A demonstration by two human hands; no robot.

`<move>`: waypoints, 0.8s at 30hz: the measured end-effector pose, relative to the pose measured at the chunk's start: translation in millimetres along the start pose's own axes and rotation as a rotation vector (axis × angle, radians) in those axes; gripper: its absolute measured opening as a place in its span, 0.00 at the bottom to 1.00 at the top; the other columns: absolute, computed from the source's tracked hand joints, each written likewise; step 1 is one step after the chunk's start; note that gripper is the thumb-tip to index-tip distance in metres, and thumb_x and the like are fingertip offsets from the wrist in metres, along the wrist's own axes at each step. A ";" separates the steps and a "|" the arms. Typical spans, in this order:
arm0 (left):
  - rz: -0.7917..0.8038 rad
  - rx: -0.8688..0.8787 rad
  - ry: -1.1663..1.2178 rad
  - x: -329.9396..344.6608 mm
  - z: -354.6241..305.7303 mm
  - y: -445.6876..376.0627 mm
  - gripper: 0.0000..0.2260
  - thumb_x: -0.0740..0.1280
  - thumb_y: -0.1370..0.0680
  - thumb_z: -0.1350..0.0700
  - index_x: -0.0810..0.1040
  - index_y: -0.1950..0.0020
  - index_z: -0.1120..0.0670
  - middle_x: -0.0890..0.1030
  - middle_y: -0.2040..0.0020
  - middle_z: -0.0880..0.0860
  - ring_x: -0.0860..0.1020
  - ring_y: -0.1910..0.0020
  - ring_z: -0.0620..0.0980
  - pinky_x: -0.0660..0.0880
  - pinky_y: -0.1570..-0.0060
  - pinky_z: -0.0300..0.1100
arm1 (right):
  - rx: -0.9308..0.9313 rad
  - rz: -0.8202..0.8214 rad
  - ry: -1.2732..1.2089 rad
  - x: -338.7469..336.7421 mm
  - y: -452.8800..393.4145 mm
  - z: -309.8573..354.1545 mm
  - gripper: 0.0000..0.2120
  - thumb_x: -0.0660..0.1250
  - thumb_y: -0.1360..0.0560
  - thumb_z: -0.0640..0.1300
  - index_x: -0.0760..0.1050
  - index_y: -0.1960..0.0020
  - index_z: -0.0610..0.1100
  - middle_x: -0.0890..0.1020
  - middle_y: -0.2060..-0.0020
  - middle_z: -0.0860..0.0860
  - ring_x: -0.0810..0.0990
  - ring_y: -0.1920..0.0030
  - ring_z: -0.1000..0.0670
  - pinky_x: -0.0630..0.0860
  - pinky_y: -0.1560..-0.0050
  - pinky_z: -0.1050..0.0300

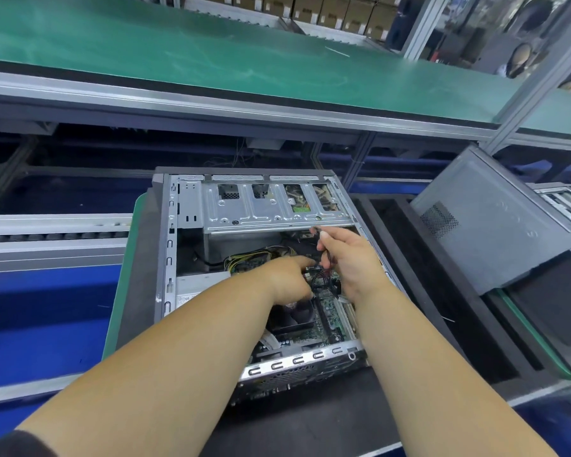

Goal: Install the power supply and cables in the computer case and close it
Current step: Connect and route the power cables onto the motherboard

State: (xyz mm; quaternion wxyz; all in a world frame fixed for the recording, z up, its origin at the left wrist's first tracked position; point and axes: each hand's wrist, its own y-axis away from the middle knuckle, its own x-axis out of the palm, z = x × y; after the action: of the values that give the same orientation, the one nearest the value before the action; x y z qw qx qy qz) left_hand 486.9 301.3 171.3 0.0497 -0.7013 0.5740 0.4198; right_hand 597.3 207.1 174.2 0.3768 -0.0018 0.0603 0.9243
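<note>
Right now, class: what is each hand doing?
Left hand: fingers hidden inside the case; cannot tell.
Right hand: pinches a black cable.

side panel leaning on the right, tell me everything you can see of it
The side panel is a flat dark grey sheet, apparently painted metal, with a bent flange along its upper edge and a small rectangular patch of perforated vent holes near its lower left corner. It is off the computer case, which lies open to its left. It is tilted, its lower edge down by the black foam tray and its upper part propped toward the neighbouring station. Neither hand touches it.
</note>
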 end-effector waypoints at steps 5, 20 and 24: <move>0.142 0.033 -0.327 5.8 -2.0 -2.0 0.31 0.64 0.23 0.48 0.56 0.22 0.42 0.60 0.23 0.54 0.63 0.28 0.59 0.63 0.30 0.54 | 0.249 0.048 0.155 0.9 2.2 -7.3 0.10 0.63 0.20 0.37 0.82 0.44 0.40 0.76 0.65 0.49 0.69 0.66 0.51 0.65 0.65 0.60; 0.395 0.041 -0.728 -1.3 -24.7 -7.2 0.21 0.62 0.22 0.50 0.70 0.29 0.50 0.72 0.39 0.55 0.71 0.47 0.53 0.71 0.38 0.51 | 0.639 0.045 1.298 8.7 -6.5 -11.7 0.17 0.58 0.19 0.38 0.73 0.32 0.40 0.76 0.34 0.42 0.74 0.34 0.42 0.71 0.48 0.56; 0.339 0.147 -0.591 -20.8 -14.5 -8.9 0.25 0.63 0.22 0.54 0.65 0.25 0.44 0.69 0.28 0.52 0.69 0.33 0.53 0.64 0.41 0.41 | 0.633 0.043 1.324 8.2 -10.4 -13.6 0.16 0.57 0.19 0.38 0.75 0.34 0.38 0.77 0.36 0.44 0.76 0.36 0.43 0.73 0.43 0.54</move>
State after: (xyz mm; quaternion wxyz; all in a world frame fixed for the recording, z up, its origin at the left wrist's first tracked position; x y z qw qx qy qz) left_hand 502.4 312.2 190.4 0.1935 -0.4388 0.6719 0.5644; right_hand 598.0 218.6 159.2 0.2259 -0.4497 0.5394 0.6752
